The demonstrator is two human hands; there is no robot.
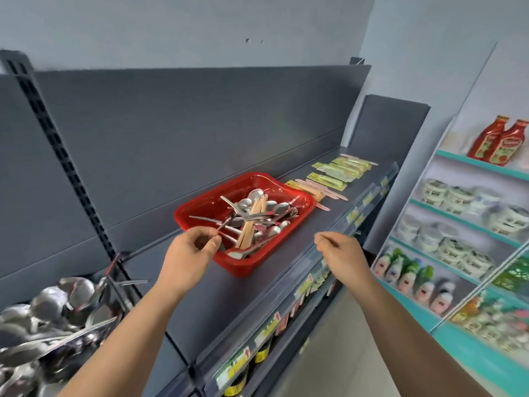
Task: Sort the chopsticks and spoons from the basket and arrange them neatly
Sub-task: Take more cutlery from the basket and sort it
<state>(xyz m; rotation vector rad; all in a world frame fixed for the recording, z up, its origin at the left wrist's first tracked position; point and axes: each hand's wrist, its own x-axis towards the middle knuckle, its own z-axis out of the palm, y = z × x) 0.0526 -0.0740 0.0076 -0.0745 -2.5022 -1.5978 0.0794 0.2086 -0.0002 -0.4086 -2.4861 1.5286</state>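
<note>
1. The left hand (192, 247) pinches a metal spoon (206, 220) handle at the red basket (200, 209) rim.
2. The right hand (340, 253) hovers empty, fingers loosely curled.
3. Spoons and wooden chopsticks (253, 222) lie jumbled in the basket on the shelf (315, 233).

A basket (297, 213) sits on a shelf (229, 296) against the back panel (186, 133). In it metal spoons (269, 207) lie tangled with a bundle of wooden chopsticks (253, 222). To the basket's right, packets of chopsticks (337, 170) lie in rows along the shelf. At the basket's near left corner is the left hand (191, 253); the right hand (340, 253) is over the shelf's front edge. Far left, a heap of spoons (48, 316) lies. On the right stands a second rack (472, 224) with bottles (498, 141) on top.
</note>
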